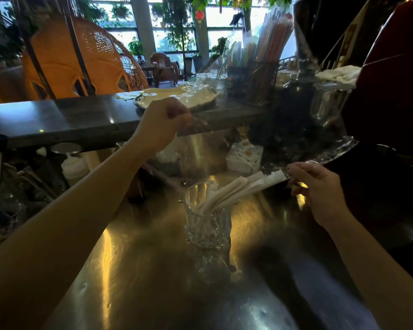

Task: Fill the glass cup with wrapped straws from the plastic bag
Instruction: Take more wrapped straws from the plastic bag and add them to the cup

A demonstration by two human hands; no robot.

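Note:
A cut-glass cup (208, 225) stands upright on the steel counter, middle of the view. Several white paper-wrapped straws (236, 189) lean out of it toward the right. My right hand (317, 186) pinches the upper ends of these straws, just right of the cup's rim. A clear plastic bag (272, 148) stretches across the view above the cup, from upper left down to the right. My left hand (162, 125) is raised above and left of the cup, shut on the bag's upper edge. The image is blurred, so the bag's contents are unclear.
A raised dark ledge (69, 115) runs behind the counter, bearing a tray of small glasses (177, 98) and mesh holders of coloured straws (255, 79). A white squeeze bottle (74, 166) stands lower left. A small white carton (244, 158) sits behind the cup. A dark machine (386, 91) fills the right.

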